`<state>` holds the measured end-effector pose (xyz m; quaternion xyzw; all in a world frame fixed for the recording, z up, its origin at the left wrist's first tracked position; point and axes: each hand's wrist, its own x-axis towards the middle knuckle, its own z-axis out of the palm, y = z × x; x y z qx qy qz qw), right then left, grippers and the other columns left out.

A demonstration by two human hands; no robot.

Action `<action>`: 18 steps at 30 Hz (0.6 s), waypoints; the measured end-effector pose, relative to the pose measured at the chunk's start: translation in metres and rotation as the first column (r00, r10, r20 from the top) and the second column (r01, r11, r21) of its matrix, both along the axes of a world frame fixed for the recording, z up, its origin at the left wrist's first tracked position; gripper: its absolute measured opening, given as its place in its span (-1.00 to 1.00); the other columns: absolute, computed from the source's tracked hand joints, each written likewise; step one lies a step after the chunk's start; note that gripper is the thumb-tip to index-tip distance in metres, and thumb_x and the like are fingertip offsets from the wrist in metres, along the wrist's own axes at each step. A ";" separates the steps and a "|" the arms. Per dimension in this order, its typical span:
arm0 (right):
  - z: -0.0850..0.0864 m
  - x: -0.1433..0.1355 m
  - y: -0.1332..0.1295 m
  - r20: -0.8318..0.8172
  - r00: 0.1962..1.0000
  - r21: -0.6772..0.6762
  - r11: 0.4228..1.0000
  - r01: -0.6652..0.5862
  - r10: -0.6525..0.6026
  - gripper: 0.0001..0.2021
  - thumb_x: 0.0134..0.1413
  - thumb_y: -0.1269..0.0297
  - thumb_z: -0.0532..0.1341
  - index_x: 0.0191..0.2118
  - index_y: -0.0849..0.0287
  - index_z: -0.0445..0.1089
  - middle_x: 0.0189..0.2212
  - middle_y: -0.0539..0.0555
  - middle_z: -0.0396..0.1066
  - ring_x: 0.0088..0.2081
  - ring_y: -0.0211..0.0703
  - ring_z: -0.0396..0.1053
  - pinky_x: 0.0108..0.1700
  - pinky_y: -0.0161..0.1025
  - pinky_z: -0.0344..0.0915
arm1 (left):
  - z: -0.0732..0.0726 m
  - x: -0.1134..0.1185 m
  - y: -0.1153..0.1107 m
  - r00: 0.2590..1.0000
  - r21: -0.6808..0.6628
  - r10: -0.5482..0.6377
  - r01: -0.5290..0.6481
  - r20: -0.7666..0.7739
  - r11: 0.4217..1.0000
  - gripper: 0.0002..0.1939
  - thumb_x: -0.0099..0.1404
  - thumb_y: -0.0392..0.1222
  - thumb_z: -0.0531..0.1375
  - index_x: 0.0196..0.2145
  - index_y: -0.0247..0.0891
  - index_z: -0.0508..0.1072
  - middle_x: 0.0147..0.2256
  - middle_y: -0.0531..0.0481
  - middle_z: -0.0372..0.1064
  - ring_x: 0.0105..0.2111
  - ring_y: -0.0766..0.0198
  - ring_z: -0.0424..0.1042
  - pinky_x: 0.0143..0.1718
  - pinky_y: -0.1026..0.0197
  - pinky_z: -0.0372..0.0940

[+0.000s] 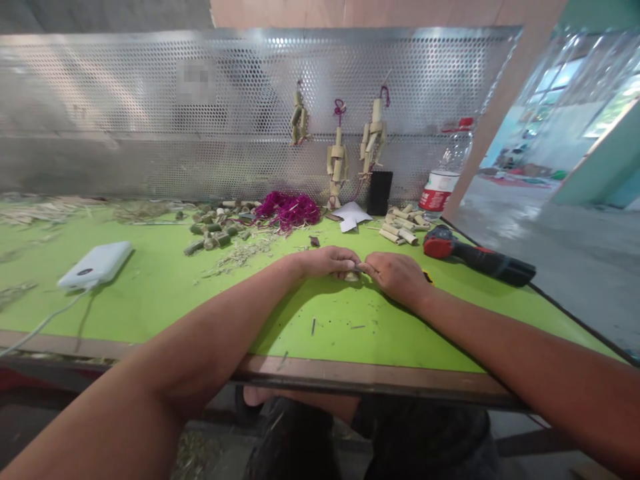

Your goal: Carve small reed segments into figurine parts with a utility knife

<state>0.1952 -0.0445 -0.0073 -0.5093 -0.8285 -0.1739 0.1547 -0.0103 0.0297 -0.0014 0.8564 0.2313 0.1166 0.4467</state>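
Note:
My left hand [330,262] is closed around a short, pale bamboo piece [352,276], low over the green tabletop [290,320]. My right hand [397,275] is wrapped round what looks like a utility knife [428,277]. Its black and yellow end sticks out behind the palm, and most of the handle is hidden. A thin grey edge shows between the fingertips of both hands, at the bamboo piece. Cut bamboo pieces [400,223] lie in a pile behind my right hand, and greener ones [213,235] sit beyond my left forearm.
A cordless drill [477,257] lies at the right. Bamboo figures [338,160] hang on the perforated metal panel [210,133]. Purple string [287,210], a dark phone-like slab [380,193] and a plastic bottle [447,173] stand along the back. A white power bank [97,265] with a cable is left.

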 end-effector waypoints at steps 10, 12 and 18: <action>0.002 -0.001 -0.004 0.064 0.983 -0.210 0.965 -0.157 0.174 -0.50 0.29 -0.06 -0.11 -0.37 0.15 0.43 -0.41 0.06 0.48 -0.39 -0.19 0.34 -0.41 -0.26 -0.07 | 0.000 0.001 0.000 0.999 -0.045 -0.005 0.007 0.040 0.999 -0.68 0.32 -0.01 0.08 -0.16 -0.33 0.37 -0.40 0.03 0.29 -0.44 0.38 0.25 -0.36 0.28 0.20; 0.002 -0.001 -0.006 0.043 0.986 -0.180 0.972 -0.150 0.160 -0.50 0.30 -0.05 -0.11 -0.39 0.16 0.42 -0.42 0.06 0.47 -0.39 -0.19 0.33 -0.41 -0.26 -0.07 | 0.000 0.000 0.000 0.999 -0.037 0.002 -0.001 0.036 0.999 -0.67 0.32 0.00 0.08 -0.15 -0.34 0.37 -0.41 0.03 0.28 -0.44 0.38 0.25 -0.36 0.28 0.21; 0.000 0.001 -0.003 -0.034 0.999 -0.028 1.000 -0.009 0.008 -0.57 0.31 0.01 -0.10 -0.36 0.16 0.36 -0.42 0.06 0.44 -0.39 -0.18 0.30 -0.38 -0.25 -0.06 | 0.000 0.000 0.000 1.000 -0.014 0.011 -0.010 0.020 1.000 -0.62 0.32 0.03 0.08 -0.11 -0.34 0.38 -0.41 0.03 0.30 -0.43 0.39 0.27 -0.34 0.29 0.21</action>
